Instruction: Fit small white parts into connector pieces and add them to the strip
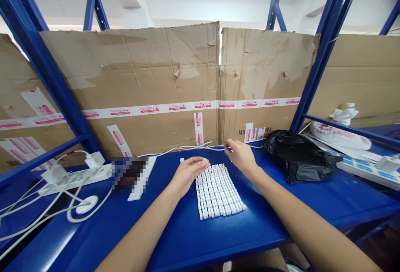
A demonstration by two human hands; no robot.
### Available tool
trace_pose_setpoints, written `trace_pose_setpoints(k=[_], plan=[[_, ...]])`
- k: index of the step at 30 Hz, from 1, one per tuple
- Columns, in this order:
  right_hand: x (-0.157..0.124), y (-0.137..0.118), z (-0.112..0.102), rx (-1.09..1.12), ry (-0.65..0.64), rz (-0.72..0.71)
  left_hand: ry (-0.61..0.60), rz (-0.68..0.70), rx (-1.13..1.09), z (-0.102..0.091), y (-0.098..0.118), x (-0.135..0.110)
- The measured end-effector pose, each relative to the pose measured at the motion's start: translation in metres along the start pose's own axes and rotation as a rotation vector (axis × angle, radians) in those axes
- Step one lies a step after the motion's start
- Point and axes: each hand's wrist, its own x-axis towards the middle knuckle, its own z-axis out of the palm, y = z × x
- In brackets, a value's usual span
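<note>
Rows of small white plastic pieces (218, 192) lie packed side by side in a slanted block on the blue table. My left hand (187, 174) is at the far left corner of this block, thumb and fingers pinched together. A bit of white shows at its fingertips, seemingly one small white piece. Beyond the far right corner, my right hand (242, 155) is raised a little with its fingers curled in a pinch. What it holds, if anything, is hidden. A single small white piece (182, 160) lies on the table just left of my left hand.
A black plastic bag (300, 155) sits to the right, near a power strip (359, 167). On the left are a pixelated patch (131, 176), another power strip (81, 176) and tangled white cables. Cardboard (150, 71) and blue posts (321, 51) stand behind.
</note>
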Motion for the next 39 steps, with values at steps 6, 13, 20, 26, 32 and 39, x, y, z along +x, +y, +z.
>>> trace_pose_setpoints(k=[6,13,20,26,32,39], plan=[[-0.001,0.040,0.004,-0.153,-0.154,0.001,0.151,0.290,0.472,-0.007,0.001,0.003],[-0.015,-0.024,0.013,0.540,-0.073,-0.255,0.093,0.539,0.783,-0.001,-0.003,-0.001],[-0.022,-0.053,0.021,0.724,-0.058,-0.158,0.071,0.663,0.865,-0.002,-0.008,0.002],[-0.025,-0.055,0.016,0.810,-0.070,-0.118,0.079,0.797,1.043,-0.005,-0.009,0.003],[-0.024,-0.057,0.012,0.790,-0.079,-0.079,0.086,0.814,1.064,0.001,-0.006,0.001],[-0.019,-0.060,0.015,0.610,-0.040,-0.057,0.102,0.703,0.922,0.011,-0.001,0.003]])
